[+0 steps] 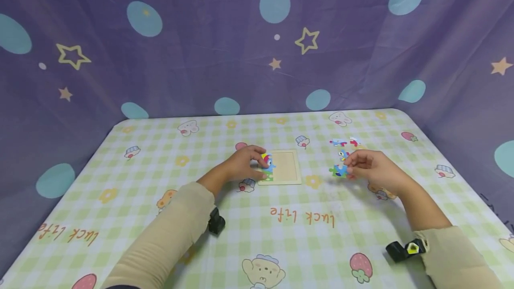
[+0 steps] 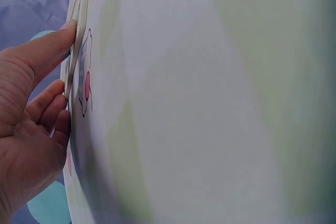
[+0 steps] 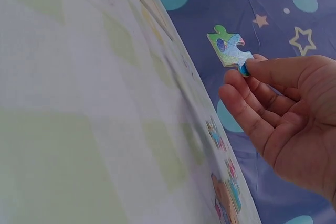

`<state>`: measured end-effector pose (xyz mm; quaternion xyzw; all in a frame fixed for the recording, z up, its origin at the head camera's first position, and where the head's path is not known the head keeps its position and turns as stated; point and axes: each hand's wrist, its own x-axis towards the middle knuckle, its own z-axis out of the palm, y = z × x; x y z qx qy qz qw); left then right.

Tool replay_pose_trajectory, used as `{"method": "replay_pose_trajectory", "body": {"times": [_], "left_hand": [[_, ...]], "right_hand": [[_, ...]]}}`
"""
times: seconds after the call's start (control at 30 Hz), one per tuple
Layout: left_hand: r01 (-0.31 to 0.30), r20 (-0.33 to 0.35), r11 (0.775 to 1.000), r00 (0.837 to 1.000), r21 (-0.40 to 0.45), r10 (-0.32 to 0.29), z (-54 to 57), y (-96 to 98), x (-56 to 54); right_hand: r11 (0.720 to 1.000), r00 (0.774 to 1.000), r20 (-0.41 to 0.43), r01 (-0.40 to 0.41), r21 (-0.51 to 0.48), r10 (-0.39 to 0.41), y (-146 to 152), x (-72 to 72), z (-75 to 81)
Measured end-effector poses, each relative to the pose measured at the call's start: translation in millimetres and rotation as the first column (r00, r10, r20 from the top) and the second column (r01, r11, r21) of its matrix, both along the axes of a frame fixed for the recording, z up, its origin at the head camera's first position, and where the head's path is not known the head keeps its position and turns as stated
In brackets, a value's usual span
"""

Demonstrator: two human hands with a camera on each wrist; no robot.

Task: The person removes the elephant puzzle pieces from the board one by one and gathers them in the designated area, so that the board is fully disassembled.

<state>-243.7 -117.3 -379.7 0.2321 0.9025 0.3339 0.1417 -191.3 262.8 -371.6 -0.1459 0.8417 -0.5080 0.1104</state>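
Observation:
My right hand (image 1: 375, 168) pinches a jigsaw puzzle piece (image 3: 227, 51) between thumb and fingertips, raised off the table in the right wrist view. The piece is light blue and green with a dark blue spot. To the left, a square wooden puzzle tray (image 1: 298, 168) lies flat with bare wood over its middle and right. Colourful puzzle pieces (image 1: 269, 174) sit along the tray's left side. There my left hand (image 1: 242, 164) rests, thumb at the near corner and fingers farther back, partly covering those pieces.
Several loose puzzle pieces (image 1: 338, 142) lie on the table beyond my right hand. A green-and-white checked cloth (image 1: 225, 253) with printed cartoons covers the table. A purple curtain (image 1: 201, 57) hangs behind it. Black wrist cameras (image 1: 216, 222) sit at both sleeves.

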Motion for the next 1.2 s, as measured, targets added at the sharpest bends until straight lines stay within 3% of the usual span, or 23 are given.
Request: {"method": "replay_pose_trajectory", "body": {"times": [0.63, 1.2], "left_hand": [[-0.013, 0.016, 1.0, 1.0, -0.013, 0.014, 2.2, 0.6, 0.7], [-0.012, 0.017, 1.0, 1.0, -0.013, 0.013, 1.2, -0.1, -0.2]], "right_hand": [[0.997, 0.995, 0.053, 0.079, 0.012, -0.08, 30, -7.4, -9.0], [0.972, 0.995, -0.042, 0.099, 0.211, -0.092, 31, -13.5, -18.1]]}}
